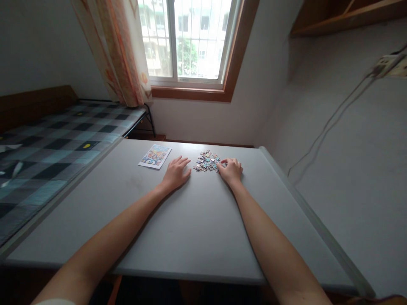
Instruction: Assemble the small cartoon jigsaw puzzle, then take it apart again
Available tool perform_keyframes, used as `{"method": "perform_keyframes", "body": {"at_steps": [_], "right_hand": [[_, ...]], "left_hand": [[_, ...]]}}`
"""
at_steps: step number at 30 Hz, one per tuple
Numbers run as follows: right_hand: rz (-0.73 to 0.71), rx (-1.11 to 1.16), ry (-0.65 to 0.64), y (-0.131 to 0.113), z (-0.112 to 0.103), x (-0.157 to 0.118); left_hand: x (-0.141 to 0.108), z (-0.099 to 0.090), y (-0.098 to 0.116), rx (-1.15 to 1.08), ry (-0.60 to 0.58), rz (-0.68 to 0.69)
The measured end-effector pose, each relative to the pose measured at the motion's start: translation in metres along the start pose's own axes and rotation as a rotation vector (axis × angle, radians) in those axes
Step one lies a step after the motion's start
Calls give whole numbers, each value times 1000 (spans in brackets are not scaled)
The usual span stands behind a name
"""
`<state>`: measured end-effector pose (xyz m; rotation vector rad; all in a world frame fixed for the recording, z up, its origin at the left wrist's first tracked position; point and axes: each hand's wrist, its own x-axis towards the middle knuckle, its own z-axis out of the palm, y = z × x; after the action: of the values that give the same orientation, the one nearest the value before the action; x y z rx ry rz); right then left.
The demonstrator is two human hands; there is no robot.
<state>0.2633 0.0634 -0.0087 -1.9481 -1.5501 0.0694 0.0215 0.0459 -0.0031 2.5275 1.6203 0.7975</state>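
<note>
A small heap of jigsaw puzzle pieces (pixel 206 162) lies spread near the far edge of the table. My left hand (pixel 177 173) rests just left of it, palm down with fingers spread and nothing held. At the heap's right side is my right hand (pixel 231 170), its fingers curled and its thumb and index finger drawn close together at the pieces. What lies between those fingertips is too small to make out. A printed picture card (pixel 155 156) in bright colours lies flat beyond my left hand, to the left.
The grey-white table (pixel 190 237) has raised strips along its left and right sides. Left of it stands a bed (pixel 63 144) with a checked cover. A window (pixel 187 42) with a curtain (pixel 117 51) is ahead. A cable (pixel 330 118) hangs along the right wall.
</note>
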Motion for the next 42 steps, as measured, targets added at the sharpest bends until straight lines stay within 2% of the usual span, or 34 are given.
{"method": "perform_keyframes", "body": {"at_steps": [3, 7, 12, 16, 22, 26, 29, 32, 36, 38, 42], "right_hand": [[4, -13, -25, 0, 0, 0], [-15, -12, -54, -7, 5, -4], [-137, -139, -233, -27, 14, -9], [-150, -141, -313, -40, 22, 7], [-255, -108, -360, -49, 37, 35], [-393, -59, -372, -49, 42, 35], [-467, 62, -336, -46, 42, 30], [-392, 201, -186, -41, 40, 25], [-109, 211, 12, -29, 34, 16], [-41, 189, 38, -23, 30, 10], [-13, 124, 5, -23, 22, 0]], "left_hand": [[-3, -1, 6, 37, -53, 52], [-3, 0, 6, 39, -97, 35], [-3, 4, 4, 65, -108, 52], [-4, 4, 5, 79, -99, 52], [-4, 5, 6, 92, -87, 54], [-3, 8, 5, 87, -76, 67], [-3, 9, 4, 73, -70, 67], [-4, 7, 5, 55, -69, 58], [-5, 4, 5, 40, -70, 53], [-5, 4, 4, 40, -70, 57], [-5, 4, 4, 41, -77, 61]]}}
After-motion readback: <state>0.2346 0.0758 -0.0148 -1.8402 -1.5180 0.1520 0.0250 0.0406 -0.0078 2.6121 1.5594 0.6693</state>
